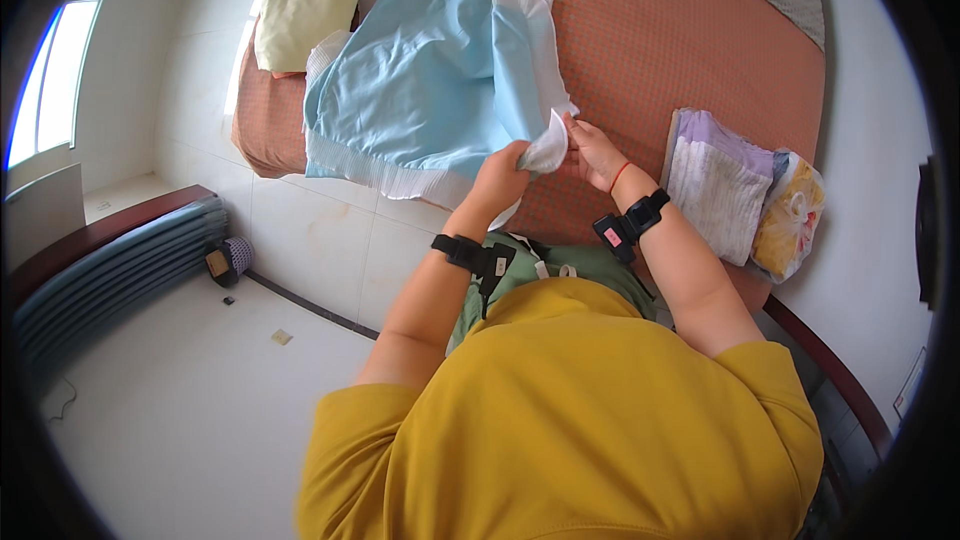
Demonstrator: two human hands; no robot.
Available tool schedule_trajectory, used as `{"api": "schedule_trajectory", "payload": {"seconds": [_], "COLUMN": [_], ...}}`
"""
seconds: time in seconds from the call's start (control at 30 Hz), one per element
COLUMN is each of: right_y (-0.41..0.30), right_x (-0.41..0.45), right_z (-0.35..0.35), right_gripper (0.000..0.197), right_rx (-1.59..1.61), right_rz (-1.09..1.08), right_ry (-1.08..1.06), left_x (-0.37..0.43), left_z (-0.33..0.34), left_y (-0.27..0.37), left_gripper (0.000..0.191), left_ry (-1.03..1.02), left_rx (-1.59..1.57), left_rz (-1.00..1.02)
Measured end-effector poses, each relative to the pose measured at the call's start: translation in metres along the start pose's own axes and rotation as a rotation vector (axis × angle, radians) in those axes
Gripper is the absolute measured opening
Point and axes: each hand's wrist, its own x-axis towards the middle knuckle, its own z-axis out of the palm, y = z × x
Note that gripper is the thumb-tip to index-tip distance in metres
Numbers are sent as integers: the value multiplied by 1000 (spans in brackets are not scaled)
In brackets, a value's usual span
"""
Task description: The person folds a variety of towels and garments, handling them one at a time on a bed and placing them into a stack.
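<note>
A light blue cloth with a pleated white border lies spread and wrinkled on the bed, its lower edge hanging over the side. My left hand is closed on a gathered part of the white border near the cloth's lower right corner. Close by on the right, my right hand touches the same white edge with its thumb and fingers; part of its grip is hidden behind the fabric. Both wrists wear black straps with small devices, and a red cord circles my right wrist.
The bed has an orange checked sheet. A pale yellow folded cloth lies at the upper left. To the right are folded white and lilac cloths and a tied clear plastic bag with yellow contents. A blue curtain hangs at left.
</note>
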Motion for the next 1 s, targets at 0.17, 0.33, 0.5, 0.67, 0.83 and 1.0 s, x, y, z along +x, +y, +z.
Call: {"api": "schedule_trajectory", "payload": {"seconds": [0.17, 0.33, 0.5, 0.67, 0.83, 1.0], "right_y": [15, 12, -8, -40, -102, -97], "right_x": [6, 55, 72, 92, -28, -72], "right_z": [-57, -87, -109, -154, -159, -193], "right_gripper": [43, 34, 31, 18, 27, 25], "right_rx": [287, 590, 564, 491, 511, 445], "right_rz": [98, 184, 231, -149, -306, -428], "right_ry": [-219, 65, -74, -62, -301, -163], "left_x": [-33, -65, -86, -82, -79, -58], "left_z": [55, 71, 74, 72, 68, 65], "left_y": [10, 17, 29, 29, 41, 22], "left_gripper": [28, 24, 34, 39, 42, 50], "left_ry": [-283, -289, -195, -185, -134, -402], "left_rx": [-157, -481, -620, -837, -760, -853], "left_rz": [-28, -341, -514, -517, -566, -660]}}
